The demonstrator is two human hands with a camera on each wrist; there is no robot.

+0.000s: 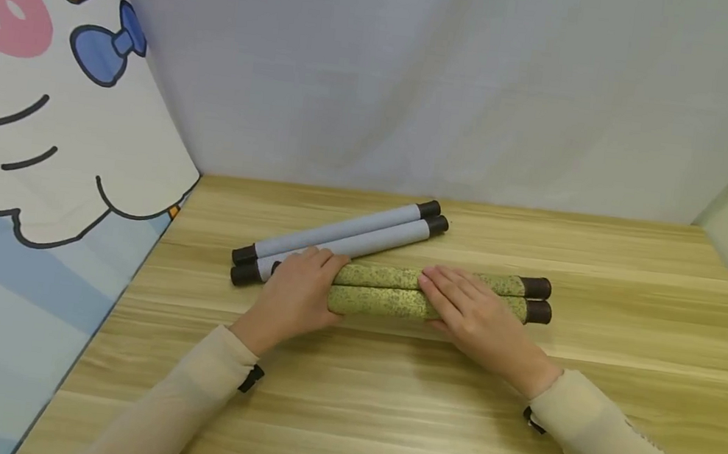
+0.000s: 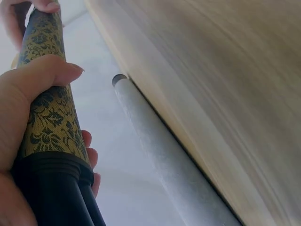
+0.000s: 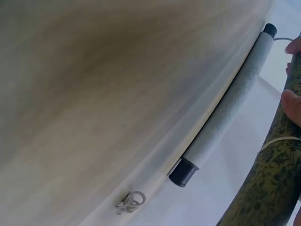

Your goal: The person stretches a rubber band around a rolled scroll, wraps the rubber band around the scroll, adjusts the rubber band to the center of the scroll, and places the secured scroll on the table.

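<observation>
A rolled scroll [image 1: 383,301] with yellow-green floral brocade and dark end knobs lies crosswise as two parallel rolls. Near its left end my left hand [image 1: 304,291] grips it, the thumb [image 2: 56,75] across the brocade in the left wrist view. Right of the middle, my right hand [image 1: 481,317] holds both rolls with its fingers over the top. The right knobs stick out past that hand; the left ones are mostly hidden in the head view. In the right wrist view a thin pale cord [image 3: 277,140] crosses the brocade.
Behind the brocade scroll, a second, light grey rolled scroll [image 1: 369,244] with black ends lies slanted on the wooden table [image 1: 372,405]. A small ring-like thing [image 3: 130,202] shows by its end in the right wrist view. A pale curtain [image 1: 420,77] hangs at the back.
</observation>
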